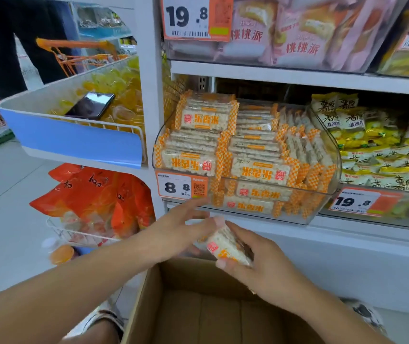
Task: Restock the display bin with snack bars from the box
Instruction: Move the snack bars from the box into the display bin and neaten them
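The right hand grips a snack bar above the box, just under the display bin's front edge; the left hand is open beside it. Better to lay the bar flat on the stacks, label facing forward

Snack bars fill the display bin above the box.

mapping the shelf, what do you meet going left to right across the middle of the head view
phone in the blue-fronted basket → rice bars in the clear bin → yellow snack bags
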